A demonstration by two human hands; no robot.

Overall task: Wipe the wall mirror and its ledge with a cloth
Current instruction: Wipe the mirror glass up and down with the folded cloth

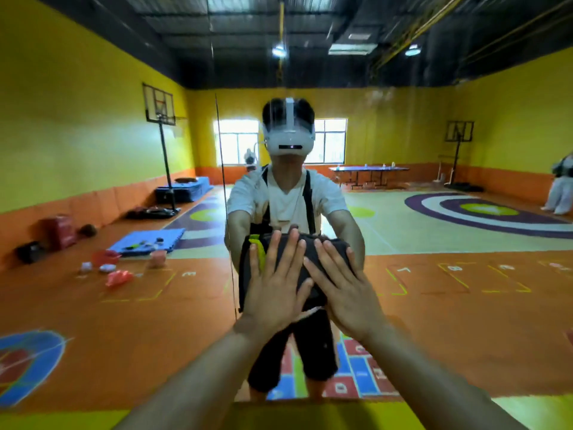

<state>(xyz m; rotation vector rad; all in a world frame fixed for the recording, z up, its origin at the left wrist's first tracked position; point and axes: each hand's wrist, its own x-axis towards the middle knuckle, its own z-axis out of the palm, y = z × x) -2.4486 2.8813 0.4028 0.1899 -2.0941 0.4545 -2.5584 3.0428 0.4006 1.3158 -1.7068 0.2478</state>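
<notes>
Filling nearly the whole view, the wall mirror (434, 135) reflects a large hall with yellow walls, an orange floor painted with rings and numbered squares, and a dark ceiling. A thin vertical seam (222, 169) runs down the glass just left of centre.

In the reflection, a basketball stand (161, 125) rises on the left above blue mats (145, 240) and small red and pink things scattered on the floor. A second stand (458, 141) and a long worktop (369, 169) sit at the far right, under bright windows (237, 142). Another person in white (561, 187) shows at the right edge. The reflected wearer, in a white headset, white T-shirt and dark shorts, stands straight behind the hands and hides the middle of the hall.

The dark cloth (246, 274) lies flat against the glass at the centre, about chest height on the reflection. It is broader than tall, its long axis running left to right, with a yellow-green strip at its upper left corner.

The left hand (276, 283) and right hand (344, 290) press on it side by side, nearly touching, palms to the cloth, fingers straight and spread, pointing up.

A yellow-green band (310, 414) crosses the bottom under the forearms; whether it is the ledge cannot be told.
</notes>
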